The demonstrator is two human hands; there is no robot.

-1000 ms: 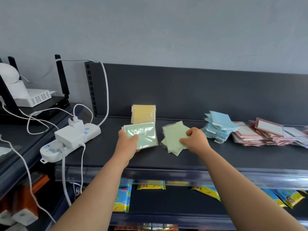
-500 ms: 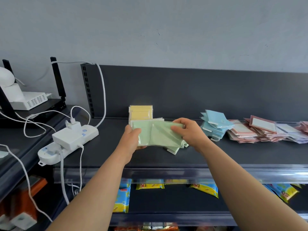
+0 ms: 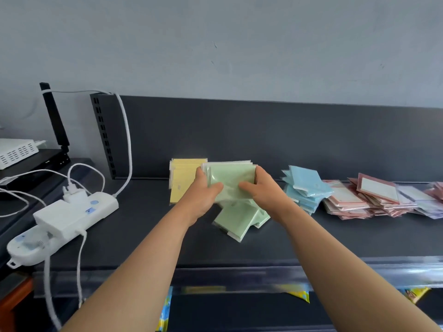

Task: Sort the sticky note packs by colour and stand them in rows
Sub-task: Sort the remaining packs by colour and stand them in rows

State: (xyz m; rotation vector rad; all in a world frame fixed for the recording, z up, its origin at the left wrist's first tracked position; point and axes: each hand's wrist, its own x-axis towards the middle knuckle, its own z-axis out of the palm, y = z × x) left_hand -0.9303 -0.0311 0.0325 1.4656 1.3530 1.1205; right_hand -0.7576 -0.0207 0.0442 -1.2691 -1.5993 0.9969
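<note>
Left hand [image 3: 203, 196] and right hand [image 3: 261, 190] clamp green packs [image 3: 230, 176] upright between them, apparently squaring them to stand beside the yellow row [image 3: 182, 178].

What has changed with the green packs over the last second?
The right hand lifted packs off the green pile and carried them left to those held by the left hand. Both hands now grip one green bundle, upright just right of the yellow row. The rest of the green pile stays flat on the shelf. The blue pile and pink pile are unchanged.
</note>
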